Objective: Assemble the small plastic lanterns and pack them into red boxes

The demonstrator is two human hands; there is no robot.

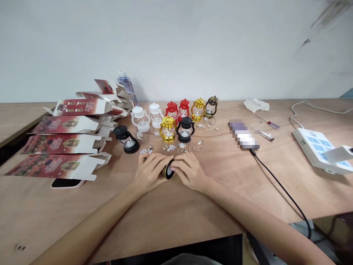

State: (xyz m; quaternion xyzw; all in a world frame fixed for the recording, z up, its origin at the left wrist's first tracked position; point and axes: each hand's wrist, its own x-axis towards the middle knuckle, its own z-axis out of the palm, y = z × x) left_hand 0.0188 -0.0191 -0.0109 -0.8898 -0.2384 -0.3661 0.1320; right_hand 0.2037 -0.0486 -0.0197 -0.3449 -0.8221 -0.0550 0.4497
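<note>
My left hand (150, 170) is wrapped round a small lantern (166, 172) tipped on its side, with its dark, gold-edged base turned to the right. Bent fingers of my right hand (190, 170) press at the pale round middle of that base; whether they pinch a small part there is hidden. Just beyond my hands stand a black lantern (185, 130) and a shiny gold lantern (168, 129). Another black lantern (126, 140) leans to the left. Bent wire handles (198, 147) and little white tags (171, 147) lie between the lanterns and my hands.
White lanterns (141, 119), red lanterns (184, 109), another gold lantern (198, 110) and a bronze lantern (211, 107) stand behind. Printed boxes (63, 143) lie left, by a bottle (127, 86). Rightward are a phone (242, 134), a screwdriver (271, 124) and a power strip (317, 147).
</note>
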